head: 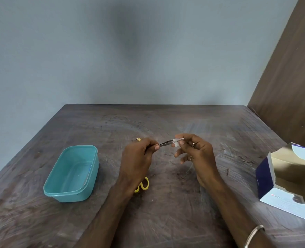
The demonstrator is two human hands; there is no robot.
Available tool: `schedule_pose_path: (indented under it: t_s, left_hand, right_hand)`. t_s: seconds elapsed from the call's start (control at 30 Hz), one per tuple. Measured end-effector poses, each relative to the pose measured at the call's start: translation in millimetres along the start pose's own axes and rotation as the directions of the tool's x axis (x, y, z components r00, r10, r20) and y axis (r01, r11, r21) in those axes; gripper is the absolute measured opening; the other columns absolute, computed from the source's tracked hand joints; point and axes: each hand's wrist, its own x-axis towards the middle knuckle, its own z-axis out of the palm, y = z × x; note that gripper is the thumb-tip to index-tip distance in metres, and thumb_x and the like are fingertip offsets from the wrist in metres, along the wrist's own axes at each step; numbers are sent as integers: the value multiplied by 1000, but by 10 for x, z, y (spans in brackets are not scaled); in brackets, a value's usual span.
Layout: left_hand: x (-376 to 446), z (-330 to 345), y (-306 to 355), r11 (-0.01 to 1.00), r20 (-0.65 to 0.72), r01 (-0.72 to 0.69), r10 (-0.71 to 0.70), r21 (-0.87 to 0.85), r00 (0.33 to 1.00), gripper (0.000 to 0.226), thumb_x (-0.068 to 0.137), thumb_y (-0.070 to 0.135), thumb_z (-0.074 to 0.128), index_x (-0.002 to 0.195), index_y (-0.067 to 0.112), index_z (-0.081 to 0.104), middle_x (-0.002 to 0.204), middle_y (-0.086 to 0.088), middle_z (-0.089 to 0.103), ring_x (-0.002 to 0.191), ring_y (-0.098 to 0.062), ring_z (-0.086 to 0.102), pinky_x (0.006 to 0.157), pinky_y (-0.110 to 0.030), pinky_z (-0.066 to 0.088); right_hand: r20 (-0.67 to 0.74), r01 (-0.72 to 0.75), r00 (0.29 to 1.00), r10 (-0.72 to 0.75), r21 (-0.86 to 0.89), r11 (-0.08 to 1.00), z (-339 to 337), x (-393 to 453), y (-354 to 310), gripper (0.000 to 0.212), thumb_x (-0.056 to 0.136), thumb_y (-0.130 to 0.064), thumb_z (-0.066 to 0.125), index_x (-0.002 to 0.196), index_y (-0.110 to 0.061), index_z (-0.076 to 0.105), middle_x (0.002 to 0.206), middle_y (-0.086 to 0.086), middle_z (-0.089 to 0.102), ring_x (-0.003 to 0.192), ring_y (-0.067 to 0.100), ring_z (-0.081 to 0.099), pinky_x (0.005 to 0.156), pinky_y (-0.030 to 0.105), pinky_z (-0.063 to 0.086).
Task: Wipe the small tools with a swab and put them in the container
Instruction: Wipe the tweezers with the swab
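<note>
My left hand (139, 158) pinches the rear end of thin metal tweezers (166, 142) above the middle of the table. A small white swab (176, 142) is wrapped around the tweezers' tip, and my right hand (196, 154) holds it there between thumb and forefinger. An empty teal plastic container (71, 173) stands on the table to the left of my left hand. Yellow-handled scissors (143, 184) lie on the table, mostly hidden under my left wrist.
An open blue and white cardboard box (289, 185) lies on its side at the table's right edge. The dark wooden table (112, 126) ends at a grey wall at the back. A brown panel (291, 77) stands at the right.
</note>
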Motion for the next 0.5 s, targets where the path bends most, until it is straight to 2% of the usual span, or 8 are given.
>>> schedule_pose_path:
  t_s: [0.1,0.13,0.23,0.33,0.5]
  left_hand:
    - [8,-20,-5,998,-35,-34,36,59,999,5,86,12,74,90,14,76,75,3,68,67,-11,56,55,-20,42]
    - [7,-23,-13,996,-36,-53,56,74,998,4,86,12,74,89,14,76,76,2,68,67,-11,56,55,-19,40]
    - [-6,-19,-33,985,-29,-117,121,127,992,3,87,11,73,87,14,74,73,1,67,66,-15,58,53,-28,46]
    - [-5,-18,-38,976,-47,-156,165,152,985,6,85,6,74,86,12,73,72,0,66,64,-17,59,52,-29,47]
    - [-14,-22,-8,966,-55,-179,192,188,980,10,82,2,76,86,10,73,73,-2,68,65,-19,61,51,-30,48]
  right_hand:
    - [21,-18,1000,18,-21,1000,-19,-2,2,18,95,0,60,101,-9,74,88,11,77,64,27,66,47,28,50]
    - [29,-23,999,24,-27,999,-23,-2,3,18,93,2,60,100,-9,74,88,12,77,64,28,66,47,29,50]
    - [65,-41,997,42,-19,999,-15,0,-6,12,91,-6,65,99,-6,74,89,14,76,65,33,67,48,30,49]
    - [70,-70,995,72,-28,997,15,0,-18,21,87,-24,68,99,-7,75,89,12,77,64,32,67,47,30,50]
    - [80,-103,991,104,-14,995,20,-9,-9,13,88,-5,71,100,-5,72,88,11,77,61,27,67,45,28,49]
